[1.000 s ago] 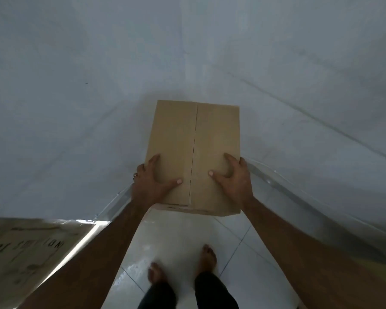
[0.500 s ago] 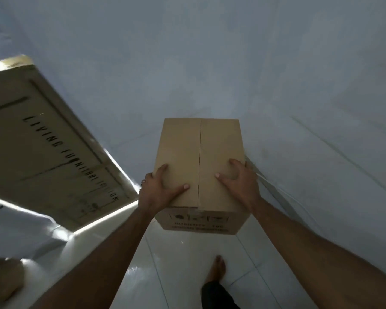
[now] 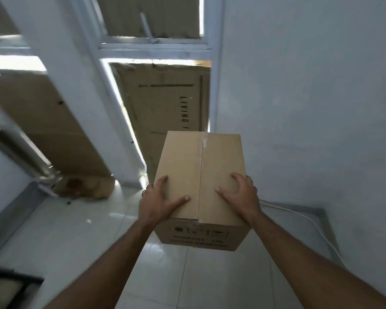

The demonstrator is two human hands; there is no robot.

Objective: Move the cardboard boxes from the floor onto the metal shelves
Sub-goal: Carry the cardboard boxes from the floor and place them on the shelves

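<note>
While the cardboard box (image 3: 201,181) hangs in the air above the white tiled floor (image 3: 80,246), clear of any support, it is carried by 2 hands. Its long axis runs straight away from the person, with the taped seam down the middle of the top face and the printed end panel facing back toward the body. Both hands sit at the near end of that axis, so most of the box reaches forward beyond them, and neither hand looks nearer than the other. The left hand (image 3: 157,202) clasps the near left edge, thumb laid across the top and fingers curled down the side. The right hand (image 3: 240,197) mirrors it on the near right edge, thumb on top and fingers wrapped over the side.

Ahead, a flat printed carton (image 3: 165,112) leans against a white window frame (image 3: 154,46). A white wall (image 3: 310,108) rises just right of the box. No metal shelf shows clearly here, so where the box must go cannot be told.
</note>
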